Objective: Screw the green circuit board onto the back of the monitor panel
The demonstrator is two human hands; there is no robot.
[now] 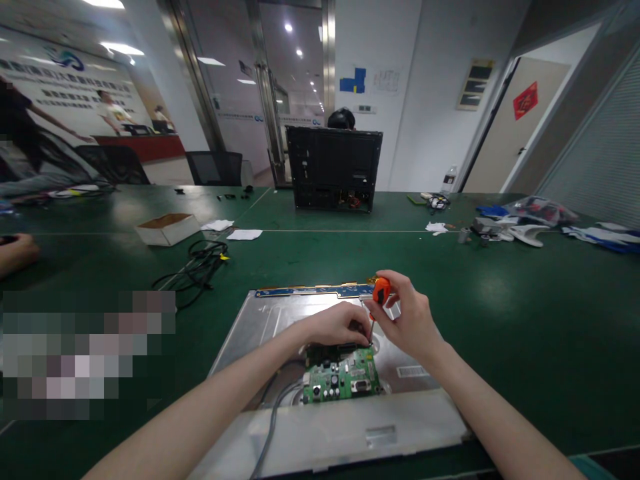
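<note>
My right hand point(413, 317) grips the orange and black handle of a screwdriver point(381, 291). Its shaft points down to the upper right corner of a green circuit board point(340, 377). Beside the tip, my left hand point(340, 323) has its fingers curled and pressed together at the board's top edge; whatever they may hold is hidden. The board sits on the silver metal back of a flat display panel point(420, 407), lying on the table. A narrow blue circuit strip point(315, 291) runs along the panel's far edge. Grey cables point(273, 427) lead off the board's left side.
Black cables point(203, 267) and a white open box point(167, 230) lie to the left on the green table point(525, 333). A black monitor housing point(335, 167) stands opposite, a person behind it. Another person's hand point(17, 255) is at far left. Gloves and plastic bags point(540, 210) lie right.
</note>
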